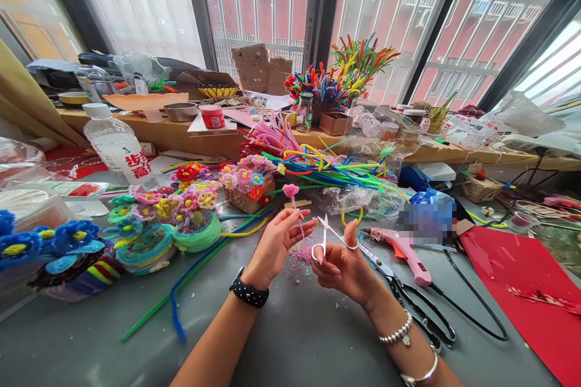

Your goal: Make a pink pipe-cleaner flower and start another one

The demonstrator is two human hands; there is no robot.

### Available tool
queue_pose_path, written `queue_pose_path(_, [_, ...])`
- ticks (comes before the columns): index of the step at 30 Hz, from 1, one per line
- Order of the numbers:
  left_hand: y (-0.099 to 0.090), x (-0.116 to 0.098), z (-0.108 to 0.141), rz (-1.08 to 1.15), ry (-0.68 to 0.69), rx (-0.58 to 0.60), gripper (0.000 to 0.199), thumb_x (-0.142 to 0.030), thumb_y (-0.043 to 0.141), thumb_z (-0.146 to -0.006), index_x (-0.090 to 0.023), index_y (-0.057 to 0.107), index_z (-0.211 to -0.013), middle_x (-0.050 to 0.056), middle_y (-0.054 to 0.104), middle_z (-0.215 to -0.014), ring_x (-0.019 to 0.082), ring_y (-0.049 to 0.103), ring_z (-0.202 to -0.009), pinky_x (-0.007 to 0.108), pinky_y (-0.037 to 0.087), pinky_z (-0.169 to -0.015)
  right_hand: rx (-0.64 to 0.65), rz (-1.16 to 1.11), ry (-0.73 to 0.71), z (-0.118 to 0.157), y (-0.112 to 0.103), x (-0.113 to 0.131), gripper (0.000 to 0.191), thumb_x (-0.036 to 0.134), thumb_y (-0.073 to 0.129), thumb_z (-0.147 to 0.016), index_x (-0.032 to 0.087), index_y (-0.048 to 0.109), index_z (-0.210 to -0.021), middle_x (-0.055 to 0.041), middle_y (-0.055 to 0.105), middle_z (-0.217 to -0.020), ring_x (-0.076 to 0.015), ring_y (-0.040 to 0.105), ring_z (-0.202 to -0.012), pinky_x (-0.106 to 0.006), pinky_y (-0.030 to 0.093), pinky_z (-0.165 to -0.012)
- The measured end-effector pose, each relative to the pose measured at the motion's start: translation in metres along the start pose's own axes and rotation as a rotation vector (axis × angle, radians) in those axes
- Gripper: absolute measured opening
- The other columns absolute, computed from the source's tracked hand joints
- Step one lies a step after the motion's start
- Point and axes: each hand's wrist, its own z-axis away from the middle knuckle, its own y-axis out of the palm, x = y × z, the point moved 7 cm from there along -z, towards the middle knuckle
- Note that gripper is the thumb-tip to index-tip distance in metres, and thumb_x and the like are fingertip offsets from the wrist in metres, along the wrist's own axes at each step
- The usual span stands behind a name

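My left hand (274,243), with a black dotted watch band on the wrist, pinches the thin stem of a pink fuzzy-wire flower (291,191). The bloom stands upright above my fingertips and the stem hangs down past them. Thumb and fingers of my right hand (347,271) are through the white handle loops of small scissors (325,231). Their blades point up and are spread apart, just right of the stem. Below both hands, pink fuzz clippings (303,255) lie scattered on the grey table (290,344).
Pots of fuzzy flowers (195,231) stand at left, near a water bottle (118,145). Bundled fuzzy wires (308,157) lie behind. On the right are large black-handled shears (420,305), a pink glue gun (411,254) with its cord, and a red sheet (517,290).
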Motion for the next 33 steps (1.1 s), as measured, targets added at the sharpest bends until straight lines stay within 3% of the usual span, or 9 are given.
queue_pose_path(4, [-0.002,0.0,0.0,-0.095,0.031,-0.019,0.015,-0.029,0.055,-0.073,-0.015,0.052,-0.075,0.006,0.058,-0.1,0.018,0.06,-0.086,0.03,0.043,-0.081,-0.106,0.101,-0.009,0.0,-0.009,0.002,0.067,0.073,0.024,-0.068,0.013,0.053,-0.06,0.0073,0.027,-0.042,-0.0043,0.016,-0.037,-0.02,0.009,-0.04])
queue_pose_path(8, [-0.003,0.0,-0.001,-0.209,0.041,-0.063,0.02,-0.033,0.057,-0.07,-0.014,0.054,-0.076,0.004,0.06,-0.088,0.016,0.061,-0.079,0.029,0.043,-0.077,-0.445,0.396,-0.12,0.002,-0.033,0.011,0.045,0.058,0.046,-0.071,0.014,0.053,-0.063,0.0094,0.025,-0.04,-0.004,0.015,-0.037,-0.022,0.009,-0.041])
queue_pose_path(10, [-0.003,0.0,-0.001,-0.238,0.037,-0.07,0.021,-0.034,0.057,-0.07,-0.014,0.055,-0.076,0.003,0.06,-0.082,0.016,0.061,-0.077,0.028,0.043,-0.074,-0.524,0.542,-0.181,0.002,-0.036,0.015,0.038,0.051,0.054,-0.069,0.014,0.053,-0.066,0.0096,0.025,-0.041,-0.0042,0.017,-0.039,-0.022,0.01,-0.041])
queue_pose_path(22, [-0.001,-0.001,-0.001,-0.305,0.071,-0.077,0.02,-0.034,0.056,-0.07,-0.014,0.056,-0.074,0.002,0.058,-0.078,0.014,0.06,-0.074,0.024,0.044,-0.069,-0.397,0.667,-0.199,0.0,-0.017,0.014,0.021,0.034,0.058,-0.069,0.015,0.049,-0.065,0.0052,0.037,-0.057,-0.0059,0.026,-0.05,-0.021,0.02,-0.047])
queue_pose_path(28, [0.0,-0.007,-0.001,-0.432,0.152,-0.081,0.024,-0.038,0.051,-0.072,-0.015,0.056,-0.077,0.003,0.059,-0.084,0.015,0.06,-0.071,0.027,0.045,-0.068,-0.379,0.724,-0.276,0.003,-0.012,0.022,0.021,0.033,0.057,-0.071,0.015,0.048,-0.066,0.0048,0.039,-0.058,-0.0071,0.032,-0.053,-0.021,0.025,-0.05])
queue_pose_path(33, [-0.001,-0.012,-0.001,-0.597,0.269,-0.095,0.021,-0.031,0.052,-0.071,-0.016,0.056,-0.084,0.005,0.059,-0.089,0.015,0.059,-0.07,0.026,0.045,-0.064,-0.421,0.779,-0.337,0.008,-0.016,0.032,0.019,0.034,0.055,-0.072,0.016,0.048,-0.068,0.0045,0.041,-0.059,-0.008,0.034,-0.055,-0.021,0.028,-0.052])
